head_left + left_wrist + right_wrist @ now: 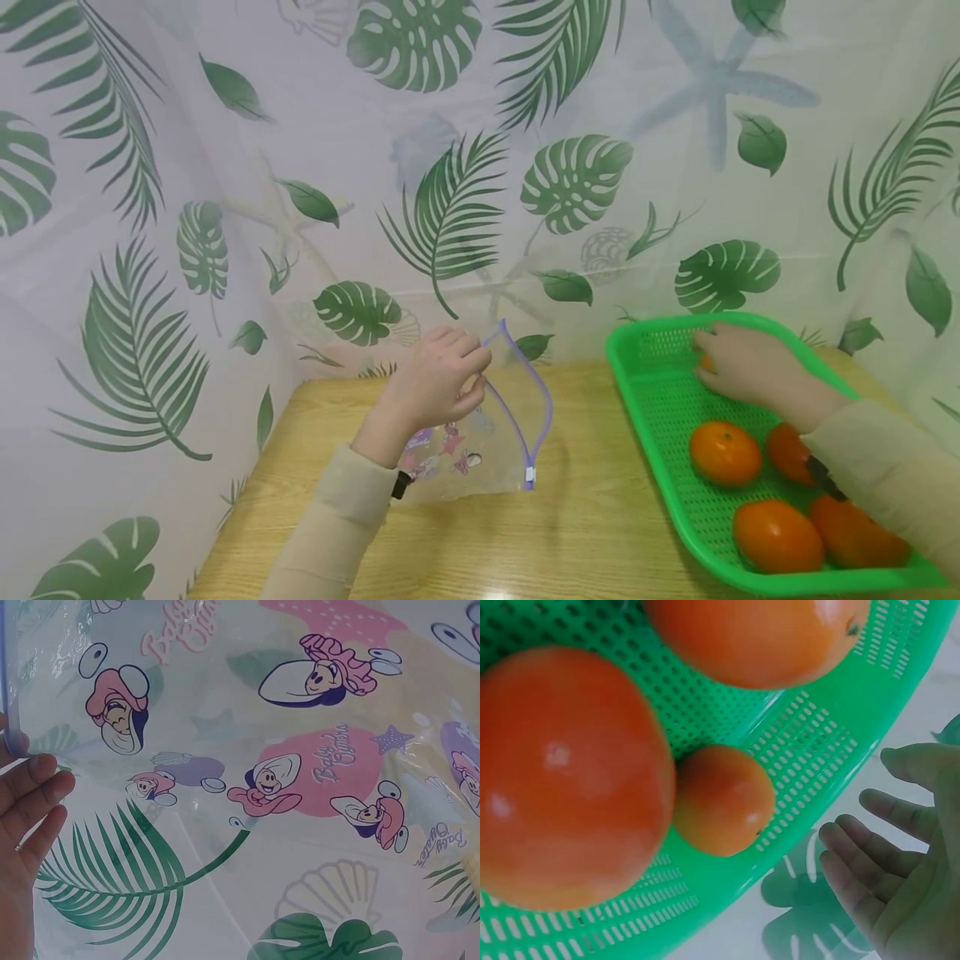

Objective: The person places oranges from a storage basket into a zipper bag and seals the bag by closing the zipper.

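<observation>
Fingers (705,346) of the right hand (742,367) mostly hide a small orange fruit (707,363).

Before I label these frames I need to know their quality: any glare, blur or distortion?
Head view: even soft light, a small glare spot on the table near the bottom edge, and the green basket looks stretched toward the corner. Left wrist view: sharp cartoon print, shiny streaks on the clear zip bag at top left. Right wrist view: the large orange fruit is close and slightly soft, with small highlights.
</observation>
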Motion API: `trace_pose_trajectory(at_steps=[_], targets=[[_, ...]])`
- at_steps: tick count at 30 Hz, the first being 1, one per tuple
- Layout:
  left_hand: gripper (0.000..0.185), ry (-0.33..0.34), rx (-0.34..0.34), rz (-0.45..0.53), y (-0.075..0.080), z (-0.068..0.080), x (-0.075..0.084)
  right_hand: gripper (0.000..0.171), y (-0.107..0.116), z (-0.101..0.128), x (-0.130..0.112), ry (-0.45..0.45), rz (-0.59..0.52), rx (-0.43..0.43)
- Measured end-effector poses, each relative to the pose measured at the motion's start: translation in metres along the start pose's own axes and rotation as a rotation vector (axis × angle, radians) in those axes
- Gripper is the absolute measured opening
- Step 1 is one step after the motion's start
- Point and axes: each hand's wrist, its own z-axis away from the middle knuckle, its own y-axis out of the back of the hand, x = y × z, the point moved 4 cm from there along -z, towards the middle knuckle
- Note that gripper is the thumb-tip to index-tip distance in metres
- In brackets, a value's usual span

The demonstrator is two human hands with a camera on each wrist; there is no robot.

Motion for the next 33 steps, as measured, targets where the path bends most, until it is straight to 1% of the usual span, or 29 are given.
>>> trace_pose_trajectory(at_steps=[7, 10, 16, 21, 28, 33], targets=[[0.008, -0.014, 0.021, -0.004, -0.001, 0.002, 0.003, 0.026, -0.006, 0.007, 0.012, -0.041, 0.01, -0.011], [0.008, -0.02, 0.025, -0.005, -0.002, 0.003, 0.003, 0.029, -0.008, 0.009, 0.016, -0.054, 0.019, -0.02], [0.009, -0.029, 0.033, -0.005, 0.0, 0.004, 0.004, 0.043, -0.01, 0.011, 0.019, -0.069, 0.025, -0.027], [0.009, -0.033, 0.04, -0.015, 0.001, 0.005, 0.004, 0.045, -0.01, 0.014, 0.018, -0.081, 0.023, -0.026], [0.009, -0.034, 0.03, -0.019, 0.002, 0.007, 0.006, 0.067, -0.018, 0.018, 0.026, -0.143, 0.005, -0.07], [0.009, -0.044, 0.024, -0.03, 0.001, 0.007, 0.008, 0.079, -0.026, 0.022, 0.033, -0.183, -0.022, -0.074]])
